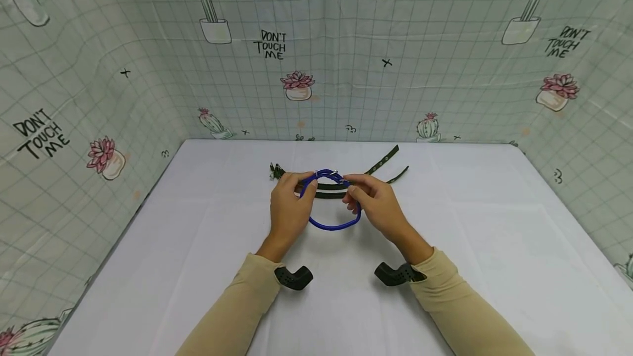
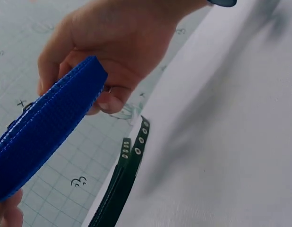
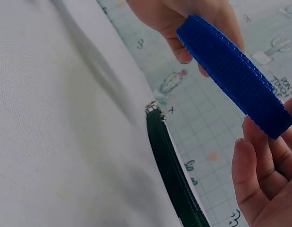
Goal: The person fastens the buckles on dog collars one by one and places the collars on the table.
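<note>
A blue pet collar (image 1: 332, 227), bent into a loop, is held up over the table between two hands. Metal buckle parts (image 1: 338, 176) show at its upper edge. My left hand (image 1: 290, 205) pinches the loop's upper left side between thumb and fingers. On the upper right, near the buckle, my right hand (image 1: 378, 205) pinches it too. The blue webbing (image 2: 56, 111) looks wide and flat in the left wrist view. Behind the loop lie dark green collars (image 1: 330, 195) side by side, with eyelet holes toward their right ends and buckles at the left.
A white cloth-covered table (image 1: 198, 246) spreads out under both hands. Patterned fabric walls (image 1: 346, 32) with cacti and lettering rise behind it and at both sides. A black wrist device (image 1: 294, 277) sits on the left wrist, another black device (image 1: 395, 273) on the right.
</note>
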A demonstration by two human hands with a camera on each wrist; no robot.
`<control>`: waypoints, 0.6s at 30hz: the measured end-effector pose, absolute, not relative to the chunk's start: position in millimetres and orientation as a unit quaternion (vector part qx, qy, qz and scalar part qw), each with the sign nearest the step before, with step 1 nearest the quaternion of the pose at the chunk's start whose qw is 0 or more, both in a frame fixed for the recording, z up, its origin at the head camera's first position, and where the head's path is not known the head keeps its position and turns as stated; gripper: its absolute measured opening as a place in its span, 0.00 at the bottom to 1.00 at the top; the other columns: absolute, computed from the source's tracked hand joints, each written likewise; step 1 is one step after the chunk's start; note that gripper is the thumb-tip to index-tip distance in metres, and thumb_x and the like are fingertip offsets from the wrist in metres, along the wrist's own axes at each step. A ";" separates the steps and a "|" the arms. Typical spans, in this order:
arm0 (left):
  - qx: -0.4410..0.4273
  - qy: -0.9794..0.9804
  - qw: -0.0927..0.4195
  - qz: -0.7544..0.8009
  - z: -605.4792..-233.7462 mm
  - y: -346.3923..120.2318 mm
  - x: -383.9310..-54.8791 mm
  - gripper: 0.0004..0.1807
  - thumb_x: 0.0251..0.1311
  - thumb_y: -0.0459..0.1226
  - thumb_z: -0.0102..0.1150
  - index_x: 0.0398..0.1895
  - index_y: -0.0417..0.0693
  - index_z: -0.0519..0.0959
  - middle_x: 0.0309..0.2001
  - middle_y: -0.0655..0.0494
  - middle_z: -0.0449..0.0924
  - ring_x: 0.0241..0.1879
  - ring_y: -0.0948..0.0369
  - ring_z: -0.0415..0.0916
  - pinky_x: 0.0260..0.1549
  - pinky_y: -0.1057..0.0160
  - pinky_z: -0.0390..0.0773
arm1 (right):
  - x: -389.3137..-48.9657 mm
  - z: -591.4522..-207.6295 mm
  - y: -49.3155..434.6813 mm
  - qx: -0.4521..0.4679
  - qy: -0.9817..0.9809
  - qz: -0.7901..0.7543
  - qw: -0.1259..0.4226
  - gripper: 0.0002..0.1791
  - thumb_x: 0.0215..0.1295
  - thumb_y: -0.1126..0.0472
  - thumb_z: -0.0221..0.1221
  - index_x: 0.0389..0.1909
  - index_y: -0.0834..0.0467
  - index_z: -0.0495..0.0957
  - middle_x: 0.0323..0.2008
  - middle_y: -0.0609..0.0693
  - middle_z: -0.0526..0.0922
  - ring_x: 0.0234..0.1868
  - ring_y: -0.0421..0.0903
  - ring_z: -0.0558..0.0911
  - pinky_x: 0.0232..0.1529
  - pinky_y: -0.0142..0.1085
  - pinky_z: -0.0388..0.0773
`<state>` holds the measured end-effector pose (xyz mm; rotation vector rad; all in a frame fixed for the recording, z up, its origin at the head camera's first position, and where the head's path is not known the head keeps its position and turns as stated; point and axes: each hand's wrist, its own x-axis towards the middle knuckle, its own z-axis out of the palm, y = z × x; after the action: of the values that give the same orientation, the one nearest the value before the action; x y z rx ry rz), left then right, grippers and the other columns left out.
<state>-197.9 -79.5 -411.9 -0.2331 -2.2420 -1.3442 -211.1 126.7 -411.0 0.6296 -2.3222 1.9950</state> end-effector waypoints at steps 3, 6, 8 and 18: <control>-0.064 -0.840 0.256 -0.474 -411.4 -80.5 -197.9 0.12 0.67 0.40 0.64 0.48 0.42 0.85 0.42 0.53 0.80 0.37 0.59 0.77 0.32 0.61 0.77 | -211.6 -412.3 126.6 0.191 -0.744 0.640 0.002 0.17 0.76 0.61 0.55 0.60 0.61 0.77 0.35 0.59 0.85 0.32 0.51 0.84 0.34 0.38 0.82; -0.040 -0.853 0.247 -0.458 -410.8 -83.1 -198.0 0.12 0.65 0.42 0.66 0.44 0.44 0.84 0.38 0.54 0.81 0.35 0.59 0.77 0.30 0.60 0.75 | -211.3 -412.2 126.7 0.182 -0.744 0.643 -0.007 0.17 0.75 0.60 0.55 0.60 0.62 0.76 0.36 0.60 0.86 0.33 0.51 0.84 0.34 0.38 0.82; -0.027 -0.861 0.240 -0.447 -410.2 -85.8 -197.9 0.12 0.64 0.44 0.67 0.41 0.45 0.84 0.34 0.55 0.81 0.33 0.59 0.77 0.29 0.60 0.74 | -211.0 -412.1 126.9 0.176 -0.745 0.643 -0.013 0.17 0.75 0.60 0.55 0.59 0.63 0.76 0.37 0.60 0.86 0.34 0.51 0.85 0.35 0.38 0.82; 0.000 -0.878 0.241 -0.414 -405.6 -103.1 -201.5 0.13 0.61 0.47 0.69 0.37 0.47 0.84 0.29 0.55 0.82 0.29 0.58 0.77 0.26 0.57 0.73 | -210.6 -411.8 124.7 0.154 -0.750 0.641 -0.054 0.16 0.74 0.64 0.51 0.56 0.65 0.78 0.42 0.60 0.87 0.36 0.54 0.82 0.26 0.36 0.79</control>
<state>-201.5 -103.1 -405.6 0.0002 -2.4009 -1.1308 -210.6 124.7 -411.8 0.5021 -2.4398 2.0874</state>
